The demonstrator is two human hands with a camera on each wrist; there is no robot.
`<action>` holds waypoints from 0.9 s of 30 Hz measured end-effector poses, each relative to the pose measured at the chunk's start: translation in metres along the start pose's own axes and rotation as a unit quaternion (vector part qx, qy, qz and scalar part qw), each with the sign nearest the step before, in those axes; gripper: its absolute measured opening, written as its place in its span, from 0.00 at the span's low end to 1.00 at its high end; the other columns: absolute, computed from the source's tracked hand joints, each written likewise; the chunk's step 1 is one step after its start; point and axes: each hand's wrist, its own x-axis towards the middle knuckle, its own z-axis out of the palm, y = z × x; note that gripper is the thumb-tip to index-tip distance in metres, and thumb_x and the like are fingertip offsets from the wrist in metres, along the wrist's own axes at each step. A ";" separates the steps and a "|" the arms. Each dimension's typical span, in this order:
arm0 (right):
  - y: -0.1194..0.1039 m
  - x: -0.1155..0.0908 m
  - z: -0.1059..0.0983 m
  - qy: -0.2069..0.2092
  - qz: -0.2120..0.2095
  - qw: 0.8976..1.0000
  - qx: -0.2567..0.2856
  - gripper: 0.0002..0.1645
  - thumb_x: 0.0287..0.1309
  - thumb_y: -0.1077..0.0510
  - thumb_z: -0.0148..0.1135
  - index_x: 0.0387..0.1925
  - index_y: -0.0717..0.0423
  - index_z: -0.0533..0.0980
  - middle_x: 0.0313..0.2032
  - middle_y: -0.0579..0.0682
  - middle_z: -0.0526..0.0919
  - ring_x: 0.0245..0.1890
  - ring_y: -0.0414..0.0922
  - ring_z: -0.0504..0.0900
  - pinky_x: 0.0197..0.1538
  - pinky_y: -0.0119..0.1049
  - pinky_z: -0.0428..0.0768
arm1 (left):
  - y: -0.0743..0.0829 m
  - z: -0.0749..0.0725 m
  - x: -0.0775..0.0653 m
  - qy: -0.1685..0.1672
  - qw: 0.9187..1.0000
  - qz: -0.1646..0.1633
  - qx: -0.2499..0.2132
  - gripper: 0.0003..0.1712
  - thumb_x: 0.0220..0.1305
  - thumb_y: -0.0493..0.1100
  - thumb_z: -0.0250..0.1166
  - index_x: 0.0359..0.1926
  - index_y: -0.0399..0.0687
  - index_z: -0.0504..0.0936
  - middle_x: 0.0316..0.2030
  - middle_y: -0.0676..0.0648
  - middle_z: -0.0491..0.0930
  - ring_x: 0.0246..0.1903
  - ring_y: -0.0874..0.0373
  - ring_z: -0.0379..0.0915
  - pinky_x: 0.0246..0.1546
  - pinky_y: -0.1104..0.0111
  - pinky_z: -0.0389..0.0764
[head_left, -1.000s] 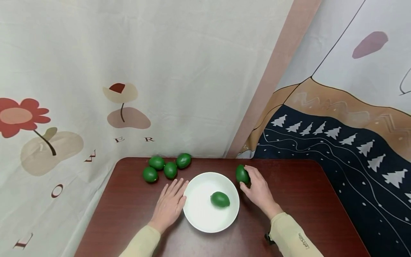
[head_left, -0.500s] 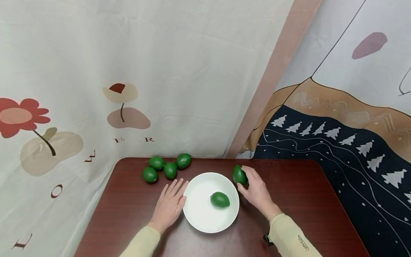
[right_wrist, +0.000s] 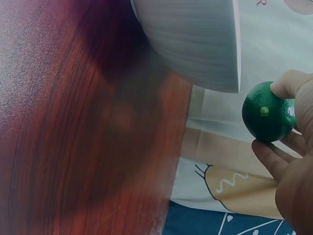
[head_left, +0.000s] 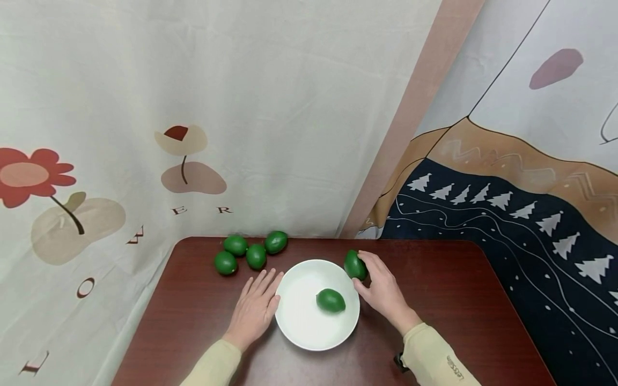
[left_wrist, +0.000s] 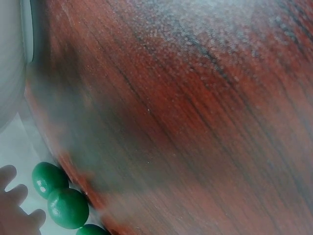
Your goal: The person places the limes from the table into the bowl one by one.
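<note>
Between the thumb and fingers of my right hand (head_left: 386, 292) is a green lime (head_left: 354, 266), held just off the bowl's upper right rim. The right wrist view shows the same lime (right_wrist: 261, 122) with its small nub facing the camera, beside the outer wall of the bowl (right_wrist: 195, 46). A white bowl (head_left: 299, 324) stands on the table with one lime (head_left: 331, 301) lying inside. My left hand (head_left: 253, 311) lies with straight fingers along the bowl's left side, thumb at the rim. In the left wrist view only its fingertips (left_wrist: 18, 195) show.
Several more limes (head_left: 256, 256) sit clustered at the table's back left, beyond my left fingertips. The dark red wooden table (head_left: 458, 305) ends at the back against a printed curtain (head_left: 289, 134). Another patterned cloth (head_left: 483, 214) hangs on the right.
My right hand has moved a little left with the lime, bringing it closer to the bowl's rim. The left hand, the bowl and the other limes have stayed put.
</note>
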 end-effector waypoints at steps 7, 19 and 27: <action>-0.004 -0.001 0.002 -0.002 -0.016 1.000 0.009 0.36 0.51 0.63 0.79 0.62 0.62 0.75 0.63 0.58 0.78 0.60 0.55 0.81 0.60 0.51 0.82 | 0.000 0.000 0.000 -0.002 1.000 -0.001 -0.002 0.30 0.77 0.50 0.54 0.76 0.52 0.70 0.73 0.43 0.70 0.74 0.42 0.62 0.71 0.41 0.62; -0.011 -0.003 0.007 -0.015 -0.029 0.999 0.015 0.36 0.50 0.63 0.79 0.61 0.62 0.76 0.63 0.57 0.78 0.61 0.54 0.80 0.59 0.50 0.82 | 0.000 0.001 -0.001 0.012 1.000 0.003 0.000 0.29 0.76 0.50 0.55 0.75 0.51 0.71 0.72 0.43 0.71 0.74 0.42 0.63 0.71 0.41 0.62; -0.019 -0.001 0.009 -0.034 -0.029 0.999 0.016 0.37 0.50 0.64 0.79 0.63 0.60 0.75 0.63 0.55 0.79 0.60 0.51 0.80 0.60 0.48 0.82 | 0.001 0.001 -0.001 0.012 1.000 0.000 -0.003 0.29 0.76 0.50 0.55 0.74 0.51 0.72 0.72 0.43 0.71 0.74 0.42 0.63 0.71 0.41 0.62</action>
